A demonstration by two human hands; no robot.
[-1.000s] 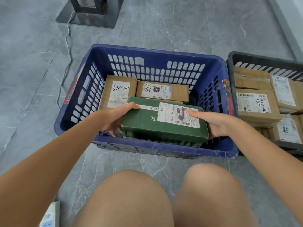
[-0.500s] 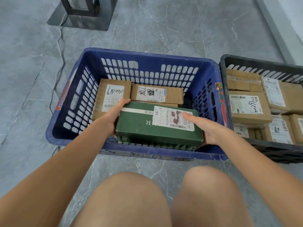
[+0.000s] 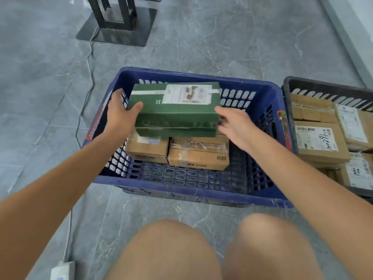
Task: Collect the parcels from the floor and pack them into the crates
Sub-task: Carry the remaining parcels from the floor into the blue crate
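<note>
Grey marbled floor, a cable trailing left. The left hand grips the green parcel above brown boxes in the blue crate; the right hand, fingers loosely spread, touches its other end. A black crate of parcels stands right.

Bright, even daylight; slight motion blur, wide-angle edge distortion.

Head-worn view, facing steeply down, close over blue crate
</note>
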